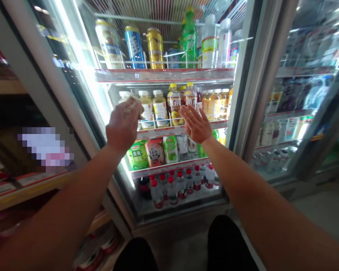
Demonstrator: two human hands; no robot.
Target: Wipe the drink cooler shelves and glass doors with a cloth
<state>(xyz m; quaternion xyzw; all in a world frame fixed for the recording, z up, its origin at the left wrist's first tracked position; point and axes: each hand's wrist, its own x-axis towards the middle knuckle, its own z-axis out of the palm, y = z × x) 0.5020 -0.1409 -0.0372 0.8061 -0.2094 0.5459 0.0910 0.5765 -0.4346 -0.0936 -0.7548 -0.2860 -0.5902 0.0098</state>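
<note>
Shop coolers fill the view: one cooler [241,94] stands with its door [70,71] swung open to our left, and a second cooler [299,98] with shut glass is on our right. A wooden rack [25,190] with red-edged goods runs along the far left.

Our left hand [123,126] is raised at the left end of the second shelf [158,132], its fingers curled shut round a pale thing [133,104]. That thing is blurred and we cannot tell whether it is a cloth or part of a bottle. It sits at the fingertips, just in front of the white-capped bottles [159,107].

Our right hand [196,125] is open wide, fingers spread and palm towards the shelf, holding nothing. It hangs just in front of the yellow-capped bottles [173,103]; whether it touches them we cannot tell.

Above, the top shelf [164,75] carries tall cans [155,47] and a green bottle [189,37]. Below our hands stand cartons [155,152] in green and red. On the cooler floor are red-capped bottles [172,188]. Our dark knees [228,244] show at the bottom edge.
</note>
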